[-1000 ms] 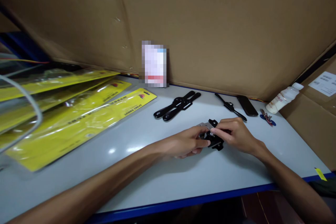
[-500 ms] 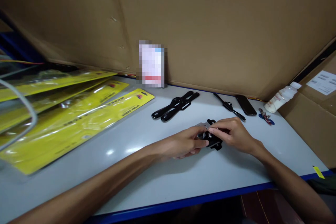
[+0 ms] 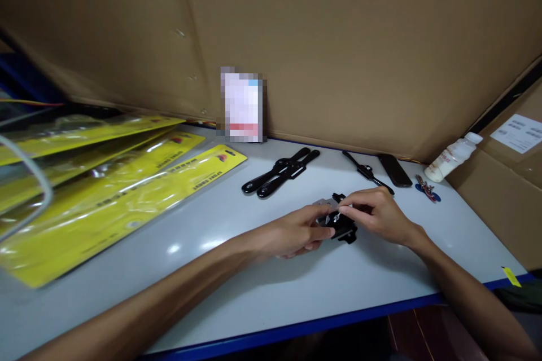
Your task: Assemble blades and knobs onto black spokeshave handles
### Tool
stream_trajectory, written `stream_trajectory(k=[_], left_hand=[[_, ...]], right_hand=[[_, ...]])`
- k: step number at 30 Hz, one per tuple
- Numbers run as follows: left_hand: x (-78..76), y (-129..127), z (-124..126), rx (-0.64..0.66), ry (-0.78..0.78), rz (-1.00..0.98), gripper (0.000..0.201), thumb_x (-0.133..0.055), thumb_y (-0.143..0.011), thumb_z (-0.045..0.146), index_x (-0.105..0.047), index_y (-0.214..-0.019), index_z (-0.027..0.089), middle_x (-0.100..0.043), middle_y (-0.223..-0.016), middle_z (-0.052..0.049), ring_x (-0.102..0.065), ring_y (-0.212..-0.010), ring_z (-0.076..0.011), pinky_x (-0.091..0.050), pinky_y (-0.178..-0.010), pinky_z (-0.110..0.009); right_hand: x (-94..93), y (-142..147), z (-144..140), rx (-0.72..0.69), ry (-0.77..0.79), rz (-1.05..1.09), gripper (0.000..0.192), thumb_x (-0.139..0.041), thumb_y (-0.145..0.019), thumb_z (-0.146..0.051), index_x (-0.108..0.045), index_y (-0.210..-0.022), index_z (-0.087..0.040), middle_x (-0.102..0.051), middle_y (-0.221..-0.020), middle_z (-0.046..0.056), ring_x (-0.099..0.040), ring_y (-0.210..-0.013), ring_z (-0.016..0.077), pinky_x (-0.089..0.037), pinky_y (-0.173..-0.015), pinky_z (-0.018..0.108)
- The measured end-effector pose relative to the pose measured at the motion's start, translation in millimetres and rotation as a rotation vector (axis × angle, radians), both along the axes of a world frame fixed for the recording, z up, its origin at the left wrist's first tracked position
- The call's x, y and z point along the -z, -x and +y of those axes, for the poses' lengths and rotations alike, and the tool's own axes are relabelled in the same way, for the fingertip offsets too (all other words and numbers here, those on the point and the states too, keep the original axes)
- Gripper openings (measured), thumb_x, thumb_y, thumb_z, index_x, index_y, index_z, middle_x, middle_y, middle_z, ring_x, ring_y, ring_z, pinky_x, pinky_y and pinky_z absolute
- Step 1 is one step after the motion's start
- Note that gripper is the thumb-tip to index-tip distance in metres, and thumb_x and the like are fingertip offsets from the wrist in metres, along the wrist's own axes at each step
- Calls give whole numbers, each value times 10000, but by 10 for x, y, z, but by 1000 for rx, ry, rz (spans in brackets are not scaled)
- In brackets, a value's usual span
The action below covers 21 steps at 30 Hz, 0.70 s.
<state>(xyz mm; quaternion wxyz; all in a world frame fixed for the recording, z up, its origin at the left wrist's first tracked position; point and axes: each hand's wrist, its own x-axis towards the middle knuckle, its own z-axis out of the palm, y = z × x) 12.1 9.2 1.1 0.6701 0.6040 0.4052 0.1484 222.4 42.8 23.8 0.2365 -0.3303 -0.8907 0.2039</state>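
My left hand (image 3: pixel 296 231) is closed around a black metal spokeshave body (image 3: pixel 345 228), thumb and fingers on its left side. A flat silver blade (image 3: pixel 322 203) shows at its upper left edge. My right hand (image 3: pixel 381 214) comes from the right with thumb and forefinger pinched over the middle of the body, at a small silver piece (image 3: pixel 337 218) that looks like a screw. The fingertips partly hide it. Beyond my hands, two black spokeshaves (image 3: pixel 282 172) lie side by side, and another black spokeshave (image 3: pixel 367 171) lies behind my right hand.
Yellow blister packs (image 3: pixel 127 214) are heaped at the left by a grey cable (image 3: pixel 38 163). At the right are a dark phone (image 3: pixel 394 170), a small pile of metal pieces (image 3: pixel 428 190) and a tilted white bottle (image 3: pixel 453 157). A cardboard wall (image 3: pixel 339 56) borders the table's back.
The view has shifted slightly. Both hands keep nearly the same hold, with my right fingertips still pinched at the small piece on the spokeshave body.
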Motion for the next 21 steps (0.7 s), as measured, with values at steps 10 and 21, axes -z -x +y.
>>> stream_trajectory(k=[10,21], left_hand=[[-2,92,76,-54,-216,-9,427,-454,-949,507,-548,-1178,160,-368,-541,101,-253,-427,-70,-211,-408,-197],[-86,315,155,23,-292,-3,434,-461,-977,438,-547,-1281,140,-317,-554,98,-222,-454,-77,-181,-416,-203]], right_hand=[[-124,-133,106,-62,-103,-13,99,-659,-899,-226,-749,-891,-184,-679,-814,37,-599,-804,165,-457,-746,302],[119,-107,152,-198,-199,111,267,-639,-912,-174,-718,-1162,-222,-724,-964,59,-669,-853,159,-548,-769,318]])
